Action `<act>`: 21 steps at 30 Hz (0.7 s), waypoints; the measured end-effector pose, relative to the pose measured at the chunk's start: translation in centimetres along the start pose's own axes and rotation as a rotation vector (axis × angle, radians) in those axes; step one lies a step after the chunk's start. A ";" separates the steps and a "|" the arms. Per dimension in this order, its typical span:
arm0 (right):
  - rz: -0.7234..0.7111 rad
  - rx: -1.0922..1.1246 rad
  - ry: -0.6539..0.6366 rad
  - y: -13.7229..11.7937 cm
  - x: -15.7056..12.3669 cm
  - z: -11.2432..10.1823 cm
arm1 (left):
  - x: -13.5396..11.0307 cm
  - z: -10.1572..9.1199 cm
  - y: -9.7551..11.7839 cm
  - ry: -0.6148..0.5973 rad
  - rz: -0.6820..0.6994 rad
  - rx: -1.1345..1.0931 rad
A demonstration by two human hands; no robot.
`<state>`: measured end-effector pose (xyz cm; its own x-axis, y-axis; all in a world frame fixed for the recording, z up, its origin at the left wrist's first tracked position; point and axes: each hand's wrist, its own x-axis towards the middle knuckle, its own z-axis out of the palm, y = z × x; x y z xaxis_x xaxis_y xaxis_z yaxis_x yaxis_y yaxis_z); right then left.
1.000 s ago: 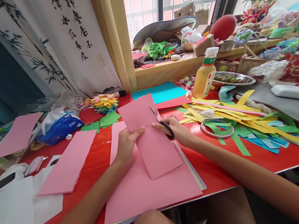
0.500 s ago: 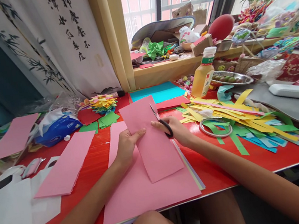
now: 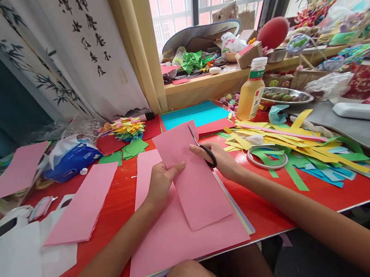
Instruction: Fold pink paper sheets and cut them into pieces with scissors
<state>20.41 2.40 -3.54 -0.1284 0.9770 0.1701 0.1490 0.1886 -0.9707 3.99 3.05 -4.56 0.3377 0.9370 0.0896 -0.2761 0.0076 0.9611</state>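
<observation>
My left hand (image 3: 161,179) grips a pink sheet of paper (image 3: 204,196) at its left edge, thumb on top. My right hand (image 3: 219,159) is wrapped around scissors with dark handles (image 3: 211,154). Their blades point up and away from me along the upper right edge of the sheet, with a narrow bit of pink to the right of them. Both hands hold the sheet tilted above a larger stack of paper (image 3: 163,249), pink on top, with pale sheets peeking out at its edges.
Cut pink strips (image 3: 86,205) lie at left, near a blue tissue pack (image 3: 71,161). Yellow, green and blue strips (image 3: 291,145) are heaped at right around a silver ring (image 3: 252,159). A juice bottle (image 3: 250,93) stands behind them, and blue paper (image 3: 195,115) lies at the back.
Both hands, the pink sheet and the scissors have shifted slightly right and down. My right leg has moved left, and a pink scrap now shows below the table edge.
</observation>
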 end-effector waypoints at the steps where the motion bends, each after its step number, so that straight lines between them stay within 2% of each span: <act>1: -0.008 -0.006 0.011 0.0 0.0 0.0 | -0.1 0.0 0.0 -0.003 -0.004 -0.002; 5: -0.031 -0.017 0.038 0.2 0.0 0.0 | -0.2 0.2 0.0 0.016 0.002 0.007; 12: -0.026 -0.047 0.041 0.4 0.1 -0.2 | -0.4 0.4 -0.1 -0.045 -0.033 0.037; 21: -0.084 -0.088 0.069 1.0 0.4 -0.2 | -0.3 0.3 -0.2 -0.050 -0.093 -0.048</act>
<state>20.75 3.02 -4.43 -0.0768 0.9613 0.2645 0.2267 0.2752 -0.9343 4.20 2.66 -4.74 0.4079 0.9129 0.0145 -0.2843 0.1119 0.9522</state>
